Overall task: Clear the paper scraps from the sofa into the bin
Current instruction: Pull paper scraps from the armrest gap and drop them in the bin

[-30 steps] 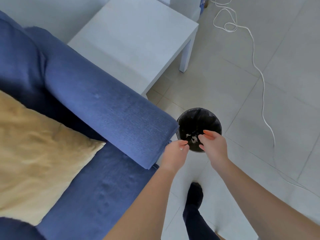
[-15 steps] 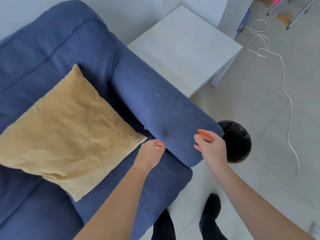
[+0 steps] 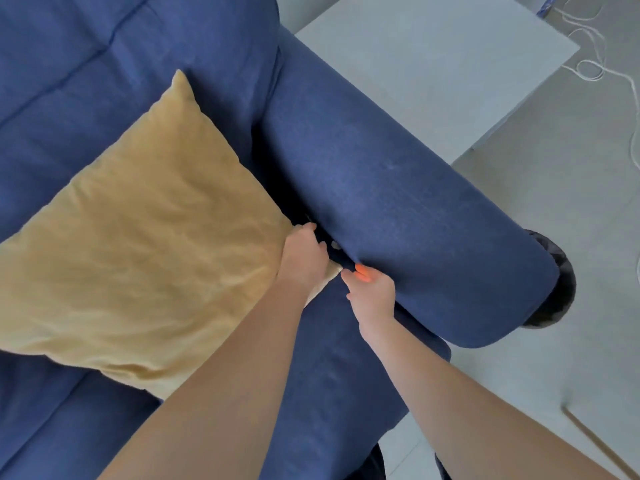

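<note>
A small pale paper scrap (image 3: 335,244) lies in the dark gap between the yellow cushion (image 3: 145,258) and the blue sofa's armrest (image 3: 398,216). My left hand (image 3: 304,259) rests on the cushion's right corner, its fingers curled over the edge into that gap just left of the scrap; the fingertips are hidden. My right hand (image 3: 372,296) is on the seat against the armrest, orange-nailed fingers pointing at the gap, nothing seen in them. The black bin (image 3: 559,292) stands on the floor beyond the armrest's end, mostly hidden by it.
A pale grey side table (image 3: 433,64) stands behind the armrest. A white cord (image 3: 588,69) loops across the tiled floor at top right. A thin pale stick (image 3: 595,441) lies on the floor at lower right. My dark-clad legs show at the bottom edge.
Both hands have left the bin and moved left over the armrest to the sofa seat. The view has swung from the bin to the cushion and gap.
</note>
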Available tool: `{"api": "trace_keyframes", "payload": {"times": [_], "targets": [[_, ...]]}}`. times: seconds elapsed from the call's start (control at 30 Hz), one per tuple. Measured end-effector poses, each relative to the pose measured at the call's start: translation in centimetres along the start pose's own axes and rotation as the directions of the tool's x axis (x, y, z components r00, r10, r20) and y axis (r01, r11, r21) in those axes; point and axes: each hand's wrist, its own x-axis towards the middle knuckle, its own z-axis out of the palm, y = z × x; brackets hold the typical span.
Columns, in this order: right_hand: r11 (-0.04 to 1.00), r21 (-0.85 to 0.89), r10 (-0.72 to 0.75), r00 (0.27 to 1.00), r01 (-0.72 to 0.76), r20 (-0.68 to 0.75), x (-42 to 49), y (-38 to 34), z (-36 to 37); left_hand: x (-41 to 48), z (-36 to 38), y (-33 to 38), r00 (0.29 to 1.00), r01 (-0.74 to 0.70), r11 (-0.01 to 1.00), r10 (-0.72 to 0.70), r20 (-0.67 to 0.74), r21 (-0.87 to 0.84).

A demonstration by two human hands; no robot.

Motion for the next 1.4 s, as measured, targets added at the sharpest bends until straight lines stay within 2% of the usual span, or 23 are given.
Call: {"api": "trace_keyframes", "payload": {"times": [0.2,0.3,0.4,0.6,0.77,1.13,1.3,1.4], "targets": [[0.971,0.221,0.105,0.993,-0.09,-0.058,3.9,-0.2,6.1,6.4,1.5,-1.6,1.0,-0.018,0.993,0.02,-0.014,0.12],[0.908,0.379,0.209,0.977,-0.179,-0.04,5.8,-0.4,8.3,9.1,2.4,-3.5,0.996,0.076,0.996,-0.074,-0.051,0.049],[0.861,0.45,0.297,0.953,-0.238,-0.064,7.4,-0.2,9.5,11.2,3.1,-4.5,0.986,0.161,0.986,-0.163,-0.035,-0.047],[0.756,0.544,0.469,0.881,-0.364,-0.061,9.7,-0.3,9.5,14.2,4.2,-5.3,0.979,0.202,0.978,-0.203,-0.009,-0.058],[0.792,0.447,0.492,0.869,-0.416,-0.063,11.4,-0.1,10.1,15.2,5.1,-5.8,0.98,0.2,0.98,-0.2,0.0,-0.001],[0.772,0.477,0.49,0.871,-0.42,-0.026,11.1,0.3,9.9,14.7,5.9,-5.1,0.976,0.215,0.962,-0.217,-0.008,0.168],[0.741,0.52,0.505,0.863,-0.424,-0.017,11.2,0.5,9.7,14.7,6.4,-5.5,0.969,0.239,0.968,-0.233,-0.081,0.08],[0.763,0.529,0.434,0.901,-0.371,0.006,10.0,0.5,9.3,14.3,6.8,-5.7,0.964,0.218,0.976,-0.218,-0.151,-0.012]]}}
